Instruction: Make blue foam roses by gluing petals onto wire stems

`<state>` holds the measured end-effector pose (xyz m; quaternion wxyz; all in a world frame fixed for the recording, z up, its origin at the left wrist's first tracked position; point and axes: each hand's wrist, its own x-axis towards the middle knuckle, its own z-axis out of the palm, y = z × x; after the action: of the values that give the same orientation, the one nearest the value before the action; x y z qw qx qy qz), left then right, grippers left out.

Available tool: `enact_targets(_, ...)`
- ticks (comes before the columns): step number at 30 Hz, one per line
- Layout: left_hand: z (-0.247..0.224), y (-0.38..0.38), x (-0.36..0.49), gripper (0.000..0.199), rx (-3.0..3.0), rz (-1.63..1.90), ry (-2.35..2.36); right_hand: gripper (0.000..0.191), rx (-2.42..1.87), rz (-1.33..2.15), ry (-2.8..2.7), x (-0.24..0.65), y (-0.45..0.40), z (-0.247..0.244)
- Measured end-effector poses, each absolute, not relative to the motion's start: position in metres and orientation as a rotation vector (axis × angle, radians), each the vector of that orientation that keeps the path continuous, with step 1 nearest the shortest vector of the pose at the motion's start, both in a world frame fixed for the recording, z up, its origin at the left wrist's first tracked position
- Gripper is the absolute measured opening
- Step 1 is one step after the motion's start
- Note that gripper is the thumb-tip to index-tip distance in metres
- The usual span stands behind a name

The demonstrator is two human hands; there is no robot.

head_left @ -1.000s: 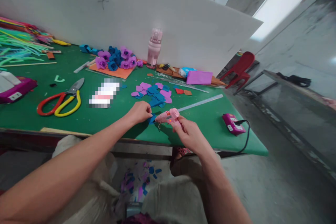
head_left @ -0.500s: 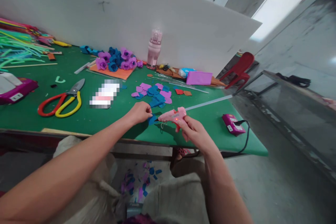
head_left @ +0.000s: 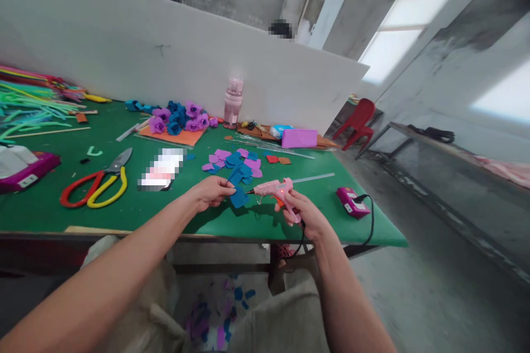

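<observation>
My left hand (head_left: 213, 192) pinches a blue paper piece (head_left: 239, 197) above the green table (head_left: 157, 215). A pink glue gun (head_left: 271, 188) is held in my right hand (head_left: 302, 210), its dark nozzle pointing left at the right edge of that blue piece; whether they touch is unclear. A red light glows on the gun, and a clear glue stick (head_left: 314, 178) sticks out of its back. Just behind my left hand lies a pile of blue and purple paper petals (head_left: 253, 164).
Scissors (head_left: 118, 168), a blurred white item (head_left: 163, 168) and a purple power box (head_left: 353, 202) lie on the table. Behind them are paper flowers (head_left: 176, 118), a pink bottle (head_left: 233, 103), a purple roll (head_left: 298, 138) and a white board (head_left: 165, 60).
The view has tilted up. The blue piece at my left fingers now shows more of its surface, beside the nozzle. The glue gun stays in my right hand, its cord now visible below.
</observation>
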<state>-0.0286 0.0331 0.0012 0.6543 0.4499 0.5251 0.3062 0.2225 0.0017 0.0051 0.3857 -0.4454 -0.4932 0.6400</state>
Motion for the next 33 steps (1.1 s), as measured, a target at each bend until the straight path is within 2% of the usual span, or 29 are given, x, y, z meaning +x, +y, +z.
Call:
enact_targets(5, 0.004, 0.029, -0.036, 0.041, 0.941, 0.685, 1.093, 0.025, -1.123, 1.627, -1.236, 0.225, 0.004, 0.002)
enact_targets(13, 0.012, 0.023, -0.048, 0.041, 0.897, 0.71, 0.997, 0.032, -1.144, 1.558, -1.251, 0.238, 0.012, 0.0)
enact_targets(20, 0.021, 0.014, -0.052, 0.036, 0.941, 0.775, 0.939, 0.035, -1.645, 0.95, -1.352, 0.26, 0.05, -0.019)
enact_targets(25, 0.038, -0.012, -0.051, 0.033, 1.038, 0.873, 0.887, 0.038, -1.815, 0.676, -1.415, 0.258, 0.06, -0.022)
enact_targets(30, 0.044, -0.029, -0.047, 0.029, 1.267, 0.862, 0.996, 0.028, -1.946, 0.429, -1.397, 0.25, 0.056, -0.01)
enact_targets(33, 0.041, -0.029, -0.047, 0.027, 1.423, 0.821, 1.095, 0.034, -1.916, 0.326, -1.389, 0.231, 0.039, -0.002)
